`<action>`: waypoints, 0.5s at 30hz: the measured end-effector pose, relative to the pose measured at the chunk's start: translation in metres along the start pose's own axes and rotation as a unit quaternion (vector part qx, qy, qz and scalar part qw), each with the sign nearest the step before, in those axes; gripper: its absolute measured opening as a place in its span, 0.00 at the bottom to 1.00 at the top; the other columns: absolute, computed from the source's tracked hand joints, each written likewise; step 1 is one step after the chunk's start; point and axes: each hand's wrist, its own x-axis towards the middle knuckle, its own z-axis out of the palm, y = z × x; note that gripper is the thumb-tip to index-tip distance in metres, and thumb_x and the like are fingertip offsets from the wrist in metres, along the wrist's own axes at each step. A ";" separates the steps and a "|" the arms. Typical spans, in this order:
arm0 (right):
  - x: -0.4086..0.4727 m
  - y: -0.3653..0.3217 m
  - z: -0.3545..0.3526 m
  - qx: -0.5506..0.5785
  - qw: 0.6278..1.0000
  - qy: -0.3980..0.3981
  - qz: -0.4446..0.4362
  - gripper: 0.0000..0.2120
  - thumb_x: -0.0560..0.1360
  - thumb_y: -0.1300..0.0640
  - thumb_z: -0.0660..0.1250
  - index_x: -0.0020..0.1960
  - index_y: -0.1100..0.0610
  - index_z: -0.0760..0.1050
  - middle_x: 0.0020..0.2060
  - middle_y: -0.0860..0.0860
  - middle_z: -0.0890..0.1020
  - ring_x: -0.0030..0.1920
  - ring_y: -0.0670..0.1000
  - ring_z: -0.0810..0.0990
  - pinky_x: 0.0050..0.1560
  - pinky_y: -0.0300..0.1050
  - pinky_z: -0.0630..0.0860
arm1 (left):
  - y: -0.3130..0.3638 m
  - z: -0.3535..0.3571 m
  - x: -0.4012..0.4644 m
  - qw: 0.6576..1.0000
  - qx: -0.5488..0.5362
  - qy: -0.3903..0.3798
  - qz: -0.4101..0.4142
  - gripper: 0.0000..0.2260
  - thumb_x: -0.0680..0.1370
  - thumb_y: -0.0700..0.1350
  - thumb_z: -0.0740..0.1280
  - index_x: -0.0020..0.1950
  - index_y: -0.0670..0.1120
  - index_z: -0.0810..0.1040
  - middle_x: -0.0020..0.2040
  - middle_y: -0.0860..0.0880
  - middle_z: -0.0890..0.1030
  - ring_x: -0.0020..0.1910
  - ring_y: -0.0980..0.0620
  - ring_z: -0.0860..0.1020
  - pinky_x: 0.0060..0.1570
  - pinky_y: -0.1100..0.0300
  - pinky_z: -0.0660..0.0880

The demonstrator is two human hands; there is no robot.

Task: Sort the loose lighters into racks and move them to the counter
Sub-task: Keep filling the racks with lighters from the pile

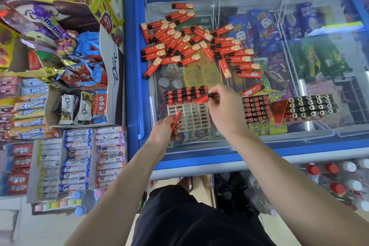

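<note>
A heap of loose red lighters lies on the glass lid of a blue freezer. Nearer me stands a white grid rack, its far rows filled with lighters. My left hand grips one red lighter at the rack's left side. My right hand holds another red lighter tilted over the rack's far right cells. Two filled racks sit to the right.
Shelves of candy and chocolate boxes stand along the left of the freezer. Bottles with red and white caps are below its front right edge. My legs in dark shorts are close to the freezer front.
</note>
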 end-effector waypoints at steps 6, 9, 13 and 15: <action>0.003 0.001 0.004 -0.042 0.998 0.001 -0.049 0.08 0.78 0.68 0.68 0.57 0.63 0.80 0.52 0.56 0.83 0.47 0.53 0.83 0.49 0.45 0.80 | 0.001 -0.005 0.000 0.997 0.046 0.006 0.054 0.09 0.85 0.38 0.60 0.59 0.44 0.80 0.41 0.45 0.77 0.37 0.50 0.75 0.46 0.53 0.76; 0.000 0.003 0.004 -0.063 0.996 0.002 -0.061 0.08 0.77 0.68 0.69 0.55 0.63 0.79 0.52 0.57 0.82 0.43 0.54 0.83 0.45 0.49 0.82 | 0.001 -0.010 0.000 0.992 0.082 0.013 0.098 0.05 0.83 0.39 0.66 0.55 0.45 0.80 0.41 0.47 0.80 0.39 0.50 0.78 0.51 0.51 0.78; 0.000 0.004 0.005 -0.067 0.996 0.000 -0.056 0.08 0.77 0.68 0.69 0.55 0.63 0.78 0.53 0.57 0.82 0.43 0.55 0.83 0.45 0.49 0.81 | 0.002 -0.014 -0.004 0.978 0.136 0.027 0.155 0.02 0.82 0.43 0.70 0.54 0.49 0.81 0.45 0.51 0.84 0.43 0.53 0.80 0.55 0.53 0.81; 0.001 0.002 0.005 -0.059 0.997 -0.003 -0.053 0.07 0.78 0.67 0.69 0.56 0.64 0.78 0.53 0.58 0.82 0.44 0.55 0.83 0.47 0.49 0.82 | 0.002 -0.016 -0.005 0.970 0.160 0.041 0.178 0.02 0.81 0.44 0.72 0.53 0.50 0.80 0.47 0.51 0.84 0.44 0.52 0.80 0.52 0.54 0.79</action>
